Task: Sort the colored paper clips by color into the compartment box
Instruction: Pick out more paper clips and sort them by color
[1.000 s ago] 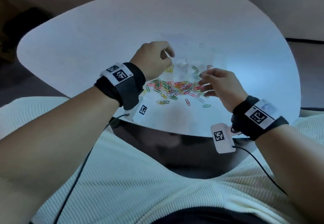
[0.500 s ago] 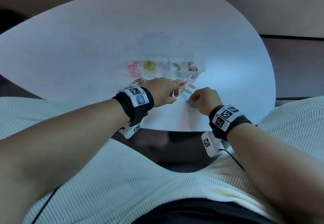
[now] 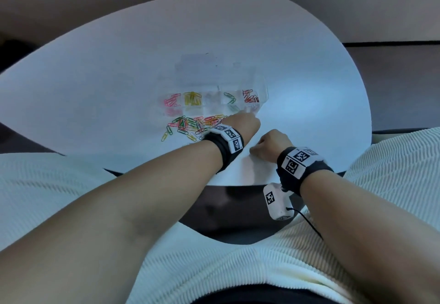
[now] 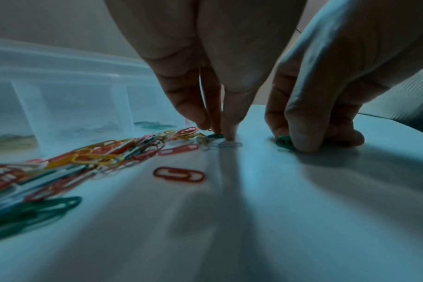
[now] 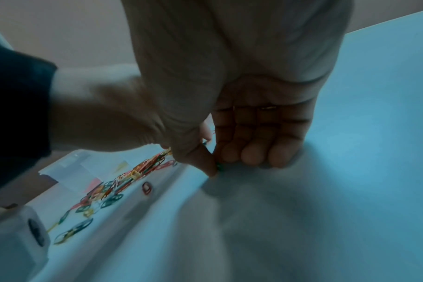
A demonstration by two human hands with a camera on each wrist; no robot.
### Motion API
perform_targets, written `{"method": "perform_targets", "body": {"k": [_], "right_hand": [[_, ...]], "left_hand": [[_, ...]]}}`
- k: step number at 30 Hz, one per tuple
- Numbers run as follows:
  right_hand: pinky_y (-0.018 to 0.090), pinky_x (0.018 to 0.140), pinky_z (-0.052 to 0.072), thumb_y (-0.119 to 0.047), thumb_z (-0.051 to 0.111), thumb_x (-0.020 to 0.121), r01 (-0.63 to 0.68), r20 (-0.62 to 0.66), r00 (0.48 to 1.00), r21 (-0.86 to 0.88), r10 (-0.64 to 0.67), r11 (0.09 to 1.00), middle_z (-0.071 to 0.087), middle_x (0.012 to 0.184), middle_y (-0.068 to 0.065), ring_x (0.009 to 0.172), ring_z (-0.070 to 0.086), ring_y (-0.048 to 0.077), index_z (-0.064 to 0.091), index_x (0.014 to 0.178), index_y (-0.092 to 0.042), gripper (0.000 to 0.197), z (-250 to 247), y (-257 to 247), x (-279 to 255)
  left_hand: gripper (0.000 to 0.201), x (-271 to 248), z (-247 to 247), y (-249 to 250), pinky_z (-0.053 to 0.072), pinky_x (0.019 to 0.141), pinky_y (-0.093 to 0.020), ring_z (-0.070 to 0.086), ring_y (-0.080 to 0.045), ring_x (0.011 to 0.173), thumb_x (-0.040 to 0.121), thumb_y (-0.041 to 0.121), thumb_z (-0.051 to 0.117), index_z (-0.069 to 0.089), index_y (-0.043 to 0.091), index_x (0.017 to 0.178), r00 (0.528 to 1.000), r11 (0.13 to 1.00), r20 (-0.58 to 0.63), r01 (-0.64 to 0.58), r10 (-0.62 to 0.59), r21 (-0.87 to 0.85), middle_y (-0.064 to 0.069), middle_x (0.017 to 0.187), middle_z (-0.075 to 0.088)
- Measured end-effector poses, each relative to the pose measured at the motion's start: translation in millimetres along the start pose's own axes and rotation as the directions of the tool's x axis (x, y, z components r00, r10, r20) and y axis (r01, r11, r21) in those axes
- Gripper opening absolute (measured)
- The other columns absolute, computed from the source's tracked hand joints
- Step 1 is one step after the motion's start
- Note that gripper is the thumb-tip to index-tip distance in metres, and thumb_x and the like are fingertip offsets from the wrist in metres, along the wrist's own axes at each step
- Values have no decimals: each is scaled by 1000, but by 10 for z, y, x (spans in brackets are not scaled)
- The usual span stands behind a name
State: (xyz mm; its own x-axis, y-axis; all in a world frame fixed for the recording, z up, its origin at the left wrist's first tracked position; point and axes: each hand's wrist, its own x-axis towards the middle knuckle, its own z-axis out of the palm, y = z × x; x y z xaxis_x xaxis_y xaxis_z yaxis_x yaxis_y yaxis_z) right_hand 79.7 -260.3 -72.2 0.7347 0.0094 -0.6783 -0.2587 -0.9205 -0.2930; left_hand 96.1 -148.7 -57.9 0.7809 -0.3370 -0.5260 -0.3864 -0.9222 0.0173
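**Both hands down among the loose clips**

From the head camera, the white table (image 3: pixel 95 85) carried a clear compartment box (image 3: pixel 260 87) near its middle. The box held pink clips (image 3: pixel 172 101) at its left end, then yellow clips (image 3: pixel 192 98), green clips (image 3: pixel 229 98) further right, and red clips (image 3: pixel 250 96) at the right end. Just in front of the box lay the pile of mixed clips (image 3: pixel 190 125). The left hand (image 3: pixel 242 125) reached over the right edge of that pile, close to the box's right end, fingers pointed down and hidden from this angle. The right hand (image 3: pixel 271 145) sat just beside it, nearer the table edge, knuckles up and fingers curled under.

From the left wrist camera, the left hand (image 4: pixel 213 76) had its fingertips (image 4: pixel 229 133) bunched together and pressed onto the table at a pale clip (image 4: pixel 229 144) — whether they had actually lifted it could not be told. A single red clip (image 4: pixel 179 174) lay apart in the foreground, with the pile (image 4: pixel 97 156) to the left and the box (image 4: pixel 73 99) behind. The right hand (image 4: pixel 326 95) pinched a green clip (image 4: pixel 283 142) against the tabletop.

From the right wrist camera, the right hand (image 5: pixel 242 105) showed thumb and forefinger closed on that green clip (image 5: pixel 219 166) (only a sliver of it visible), the other fingers (image 5: pixel 251 154) curled under onto the table. The left hand (image 5: pixel 104 114) crossed behind — blurred — above the pile (image 5: pixel 123 181).
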Motion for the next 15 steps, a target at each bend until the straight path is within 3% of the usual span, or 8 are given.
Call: {"method": "perform_targets", "body": {"k": [3, 6, 8, 12, 14, 15], "right_hand": [[24, 56, 44, -26, 58, 85, 14, 56, 998, -23, -13, 1000, 68, 87, 8, 71, 57, 20, 65, 89, -6, 22, -38, -38, 3], [33, 69, 54, -22, 48, 89, 1, 105, 994, 72, -8, 997, 61, 74, 8, 64, 56, 25, 58, 78, -8, 21, -92, -68, 29], [38, 72, 56, -17, 48, 90, -44, 149, 989, 142, 22, 989, 61, 70, 9, 62, 57, 27, 60, 81, -5, 20, -145, -60, 49], [30, 53, 42, -11, 56, 89, -71, 221, 975, 190, 28, 979, 54, 64, 10, 53, 46, 23, 62, 90, -2, 11, -243, -40, 29], [26, 49, 34, -8, 59, 88, -57, 249, 968, 258, -10, 964, 49, 61, 9, 50, 39, 21, 61, 80, -5, 9, -283, -31, 10], [25, 48, 30, -7, 60, 87, -45, 254, 967, 304, -35, 952, 46, 60, 8, 49, 35, 20, 57, 70, -8, 18, -292, -25, 9]], "left_hand": [[27, 36, 11, 16, 45, 79, -38, 53, -37, 111, 85, -8, 47, 61, 0, 107, 1000, 999, -11, 3, -4, -52, -19, 114, 57], [27, 60, 41, 13, 44, 83, -37, 53, -35, 113, 92, 2, 44, 60, 4, 113, 999, 987, -30, 40, -45, -153, -18, 120, 56], [27, 64, 38, 14, 41, 80, -34, 51, -35, 115, 92, 1, 44, 57, 2, 115, 998, 986, -30, 42, -47, -160, -19, 122, 55], [29, 35, 38, 37, 36, 74, -32, 53, -35, 112, 92, 1, 47, 57, 3, 119, 997, 991, -58, 38, -46, -130, -18, 120, 56], [26, -2, 48, 31, 38, 72, -33, 56, -33, 109, 92, 9, 53, 60, 6, 117, 995, 991, -94, 19, -32, -132, -14, 119, 56], [24, -32, 51, 16, 40, 71, -33, 57, -32, 107, 92, 12, 56, 61, 8, 115, 993, 985, -112, 19, -39, -170, -12, 117, 56]]}}
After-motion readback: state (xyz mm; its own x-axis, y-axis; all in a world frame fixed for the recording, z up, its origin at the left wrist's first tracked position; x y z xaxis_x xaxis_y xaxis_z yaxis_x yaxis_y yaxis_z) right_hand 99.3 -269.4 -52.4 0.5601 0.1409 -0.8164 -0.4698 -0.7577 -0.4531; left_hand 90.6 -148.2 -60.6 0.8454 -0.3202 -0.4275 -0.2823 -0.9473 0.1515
